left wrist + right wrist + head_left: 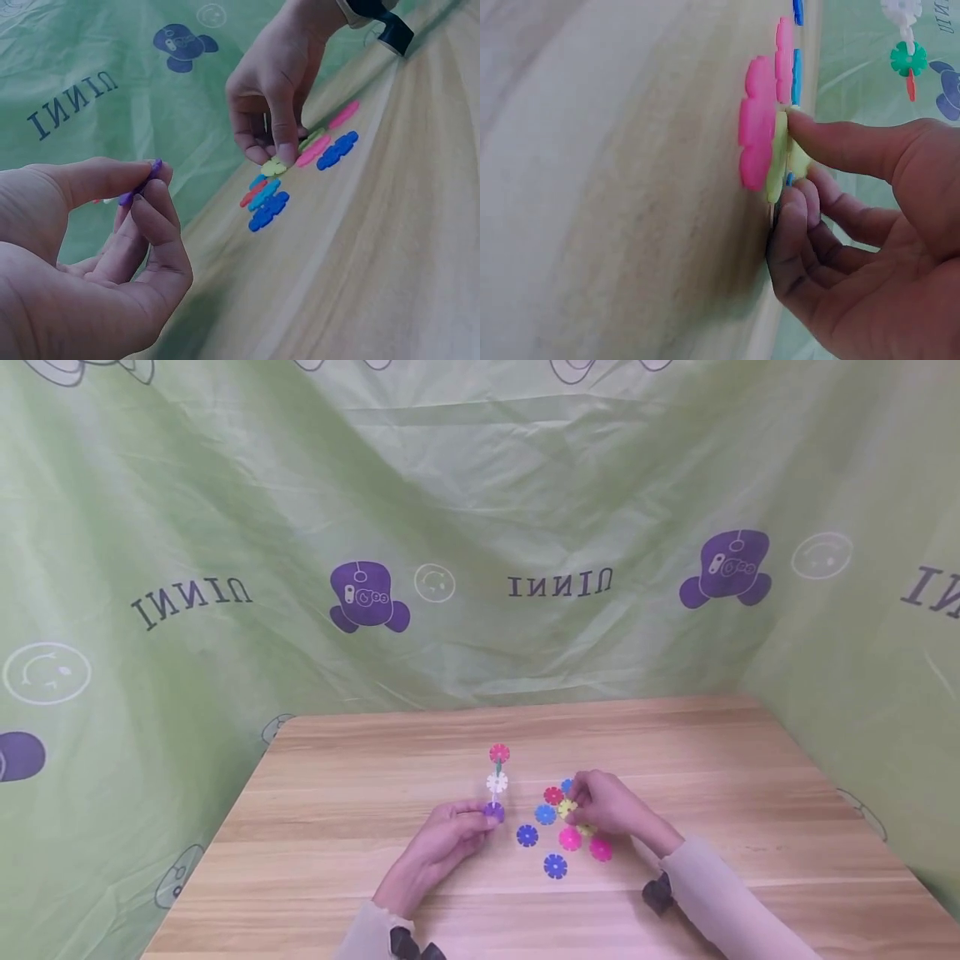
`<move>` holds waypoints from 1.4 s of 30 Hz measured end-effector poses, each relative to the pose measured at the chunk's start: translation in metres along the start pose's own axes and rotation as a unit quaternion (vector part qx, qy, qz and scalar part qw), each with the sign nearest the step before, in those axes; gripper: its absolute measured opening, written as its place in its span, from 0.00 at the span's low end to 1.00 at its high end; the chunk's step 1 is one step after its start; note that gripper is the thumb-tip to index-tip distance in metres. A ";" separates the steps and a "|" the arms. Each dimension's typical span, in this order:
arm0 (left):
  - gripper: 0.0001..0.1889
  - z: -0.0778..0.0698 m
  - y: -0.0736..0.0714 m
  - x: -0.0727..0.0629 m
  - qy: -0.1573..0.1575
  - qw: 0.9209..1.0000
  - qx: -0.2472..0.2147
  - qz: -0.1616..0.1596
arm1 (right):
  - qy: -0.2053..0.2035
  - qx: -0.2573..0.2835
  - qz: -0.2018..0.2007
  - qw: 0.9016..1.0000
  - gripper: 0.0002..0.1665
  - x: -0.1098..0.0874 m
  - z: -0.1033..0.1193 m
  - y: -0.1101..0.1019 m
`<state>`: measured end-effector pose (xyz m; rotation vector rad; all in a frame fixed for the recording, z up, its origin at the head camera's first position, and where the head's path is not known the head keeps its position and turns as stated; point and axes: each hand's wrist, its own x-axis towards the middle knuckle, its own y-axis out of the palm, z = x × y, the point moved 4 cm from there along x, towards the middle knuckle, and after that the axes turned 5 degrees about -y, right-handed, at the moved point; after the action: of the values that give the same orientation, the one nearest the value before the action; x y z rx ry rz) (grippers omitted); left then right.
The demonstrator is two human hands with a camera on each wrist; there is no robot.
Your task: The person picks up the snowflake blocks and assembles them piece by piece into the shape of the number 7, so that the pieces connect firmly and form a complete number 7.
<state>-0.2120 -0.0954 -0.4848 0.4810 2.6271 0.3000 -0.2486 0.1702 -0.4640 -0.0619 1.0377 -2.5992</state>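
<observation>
From where I stand, the left hand (444,845) has its thumb and fingers clamped on a purple disc (493,811), one end of a chain (497,782) of thin, notched discs (smooth plastic, by the look of it), some turned edge-on. The chain runs on past the fingertips. Then blue discs (527,836) lie flat on the wood-grained surface (337,802). Farther right, the right hand (609,804) pinches a yellow disc (566,809) at its fingertips, with pink discs (601,849) near it.
</observation>
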 end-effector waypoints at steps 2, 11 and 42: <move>0.15 -0.003 0.002 0.002 0.004 1.000 -0.001 -0.001 | -0.010 0.002 -0.008 1.000 0.14 -0.001 0.001 -0.001; 0.13 -0.007 0.008 0.005 0.012 1.000 -0.010 -0.013 | -0.041 0.047 -0.064 0.996 0.07 -0.007 0.016 -0.007; 0.18 0.001 0.015 0.007 0.011 0.999 0.036 -0.001 | -0.113 0.168 -0.107 0.973 0.09 -0.029 0.040 0.033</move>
<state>-0.2133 -0.0794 -0.4837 0.5017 2.6667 0.2118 -0.2048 0.1306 -0.4547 -0.3963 0.5294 -2.8385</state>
